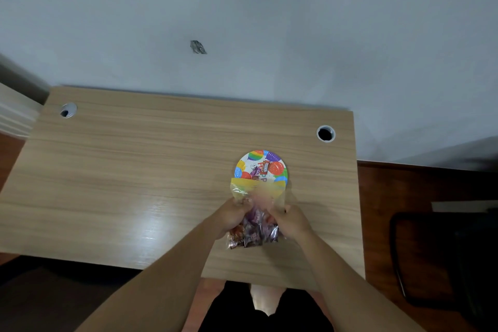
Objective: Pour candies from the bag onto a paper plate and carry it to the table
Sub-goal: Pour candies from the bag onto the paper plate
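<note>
Hands (260,217) tip bag (253,232) over plate (280,170) (candies (260,168) landed).

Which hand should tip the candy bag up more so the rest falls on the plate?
Probably the left hand. Its grip sits by the bag's full bottom end, so it can lift that end. The right hand holds nearer the mouth, aimed at the plate.

The desk (134,170) looks like light wood, smooth and a bit shiny. The bag (253,226) is clear, crinkly plastic. The plate (280,167) is colourful paper. The candies (260,170) have shiny wrappers.
</note>
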